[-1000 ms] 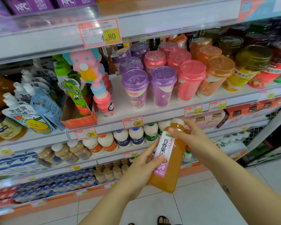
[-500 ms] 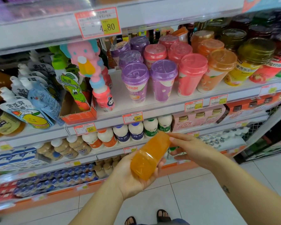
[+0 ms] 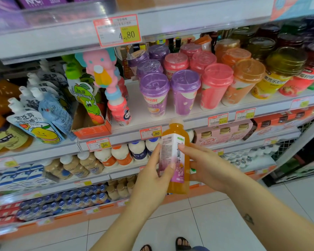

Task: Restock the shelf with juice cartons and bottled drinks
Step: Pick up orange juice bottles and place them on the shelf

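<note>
Juice bottle: You hold the orange juice bottle upright in the air, leaning slightly. It is in front of the shelving and rests on no shelf. Its white and pink label faces you.
Bottle position: The pale cap reaches the rail that carries the 4.80 price tag. The body hangs in front of the row of white bottles one level down.
Left hand: Your left hand grips the bottle's left side. The index finger lies up along the label's edge and the thumb presses across the label's front. The other fingers curl behind, out of sight.
Right hand: Your right hand holds the right side, with its fingertips close together on the upper label. The thumb seems to sit lower, but the bottle hides part of it.
Shelf: The middle shelf runs just above and behind the cap.
Cups: Two purple-lidded cups stand at that shelf's front edge. A pink-lidded cup and an orange-lidded cup stand beside them to the right, with more rows behind.
Left of the cups: A small pink bottle with a pink elephant topper stands next to an open cardboard tray. Spouted drink pouches lean further left.
Floor: Pale tiles lie under your arms, and your sandalled toes show at the bottom edge.
</note>
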